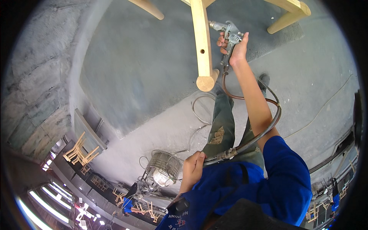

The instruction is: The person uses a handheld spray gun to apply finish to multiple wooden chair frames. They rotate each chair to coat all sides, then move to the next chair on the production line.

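Note:
My right hand (239, 50) is wrapped round the grip of a metal spray gun (232, 38), its nozzle pointing left toward a pale wooden furniture frame (202, 42). The gun and the near leg of the frame are apart. That leg shows a dark round hole and ends in a rounded foot. From the gun's base a hose (276, 115) loops past my right forearm and back to my waist. There my left hand (193, 168) is closed on the hose, thumb on top; its other fingers are mostly hidden.
A wire-ringed drum (174, 163) with tangled lines and a white container stands at my lower left. Thin hoses trail over the floor (168, 134). A wooden chair frame (81, 150) sits farther left, and a person in blue (127, 205) works among more frames.

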### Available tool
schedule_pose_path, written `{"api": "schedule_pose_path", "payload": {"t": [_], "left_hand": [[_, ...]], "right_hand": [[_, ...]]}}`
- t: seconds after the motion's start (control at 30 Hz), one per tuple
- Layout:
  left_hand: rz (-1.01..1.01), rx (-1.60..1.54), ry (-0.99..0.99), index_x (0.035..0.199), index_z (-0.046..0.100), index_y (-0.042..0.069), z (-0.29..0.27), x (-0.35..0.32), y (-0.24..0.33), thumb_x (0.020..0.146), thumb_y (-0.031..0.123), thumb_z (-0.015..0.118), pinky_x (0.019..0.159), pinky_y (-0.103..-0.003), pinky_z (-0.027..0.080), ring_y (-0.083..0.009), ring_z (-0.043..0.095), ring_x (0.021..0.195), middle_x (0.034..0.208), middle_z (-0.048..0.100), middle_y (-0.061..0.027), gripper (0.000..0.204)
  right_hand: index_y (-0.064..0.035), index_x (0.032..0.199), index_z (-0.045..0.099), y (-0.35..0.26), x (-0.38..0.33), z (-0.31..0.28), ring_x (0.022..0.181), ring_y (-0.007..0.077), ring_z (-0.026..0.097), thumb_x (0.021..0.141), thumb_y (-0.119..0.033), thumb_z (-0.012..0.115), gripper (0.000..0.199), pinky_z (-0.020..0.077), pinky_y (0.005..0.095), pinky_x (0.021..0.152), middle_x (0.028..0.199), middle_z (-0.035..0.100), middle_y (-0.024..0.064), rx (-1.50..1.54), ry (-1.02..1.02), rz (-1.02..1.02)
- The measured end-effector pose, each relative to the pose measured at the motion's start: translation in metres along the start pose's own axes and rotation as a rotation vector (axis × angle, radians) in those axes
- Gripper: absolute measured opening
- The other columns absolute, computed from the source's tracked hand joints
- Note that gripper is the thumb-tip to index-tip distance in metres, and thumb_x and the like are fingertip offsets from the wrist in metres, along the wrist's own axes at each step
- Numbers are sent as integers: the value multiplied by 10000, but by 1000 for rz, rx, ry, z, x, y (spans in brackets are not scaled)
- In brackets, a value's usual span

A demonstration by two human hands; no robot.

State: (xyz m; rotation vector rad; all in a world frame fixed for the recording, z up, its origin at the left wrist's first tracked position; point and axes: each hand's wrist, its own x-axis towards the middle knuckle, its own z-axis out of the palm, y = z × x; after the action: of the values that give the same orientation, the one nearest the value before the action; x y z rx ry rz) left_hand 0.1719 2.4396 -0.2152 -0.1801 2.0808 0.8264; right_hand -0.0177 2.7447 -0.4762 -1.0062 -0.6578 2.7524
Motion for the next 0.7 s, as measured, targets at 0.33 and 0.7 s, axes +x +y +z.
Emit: {"api": "schedule_pose_path", "payload": {"t": [0.33, 0.7], "left_hand": [[24, -76, 9, 879, 625, -11, -13, 15, 5, 1056, 257, 494, 649, -305, 460, -148, 560, 669, 700, 601, -106, 347], [27, -25, 26, 906, 648, -12, -13, 30, 39, 1052, 277, 490, 657, -322, 476, -153, 595, 681, 704, 625, -129, 359]], "right_hand": [[-46, 966, 609, -19, -14, -7, 617, 177, 584, 958, -767, 76, 897, 327, 285, 465, 672, 574, 35, -70, 288, -99], [-45, 935, 567, -72, 45, -8, 647, 227, 537, 924, -773, 80, 876, 319, 300, 483, 701, 537, 67, 319, 94, -330]]}}
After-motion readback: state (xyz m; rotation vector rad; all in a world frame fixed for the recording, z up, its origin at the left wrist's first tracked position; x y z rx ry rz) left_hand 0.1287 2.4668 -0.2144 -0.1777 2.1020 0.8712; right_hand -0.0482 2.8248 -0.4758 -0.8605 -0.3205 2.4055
